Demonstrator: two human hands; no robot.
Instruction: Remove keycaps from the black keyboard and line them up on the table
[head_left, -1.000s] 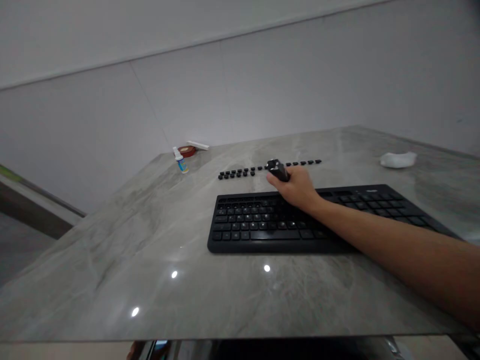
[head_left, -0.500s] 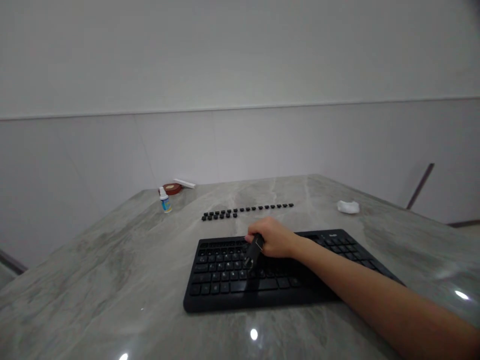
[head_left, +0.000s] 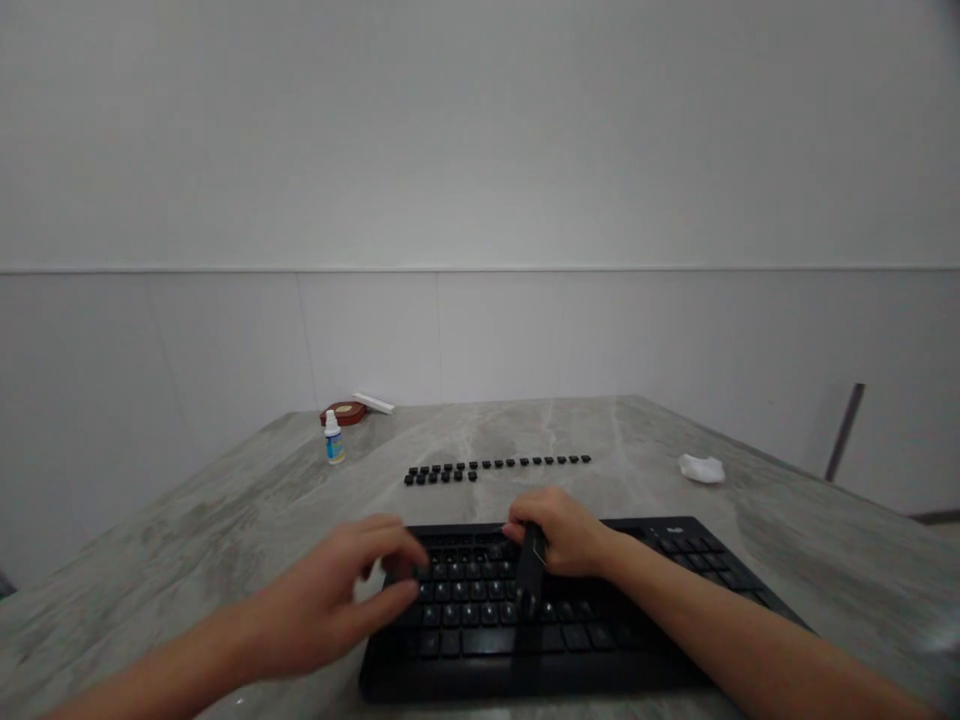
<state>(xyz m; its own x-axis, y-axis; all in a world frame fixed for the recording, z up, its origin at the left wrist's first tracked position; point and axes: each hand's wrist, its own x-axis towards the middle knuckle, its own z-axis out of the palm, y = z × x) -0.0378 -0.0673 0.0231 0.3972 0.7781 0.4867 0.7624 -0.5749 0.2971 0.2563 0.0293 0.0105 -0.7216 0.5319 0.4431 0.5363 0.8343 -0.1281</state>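
Observation:
A black keyboard [head_left: 480,670] lies on the marble-patterned table, with key caps gone from part of its upper rows. My right hand [head_left: 561,532] is over its upper middle, wrapped round a black bar-shaped tool [head_left: 531,568]. The tool's near end points down toward the keys; its far end is hidden by my fingers. At the keyboard's left edge is my left hand [head_left: 349,590], slightly blurred, thumb and forefinger spread apart with nothing visible between them. Behind the keyboard, loose black key caps [head_left: 497,464] are lined up in a long row and a shorter one.
A small white bottle [head_left: 334,440] with a blue and yellow label stands at the back left. Behind it are a reddish-brown box [head_left: 345,413] and a white strip [head_left: 373,403]. A crumpled white tissue or cloth [head_left: 702,469] lies at the right. A wall [head_left: 495,335] rises beyond the table.
My left hand has come into view from the lower left and reached the keyboard's left side. The view has tilted up, so everything sits lower. My right hand still grips the tool.

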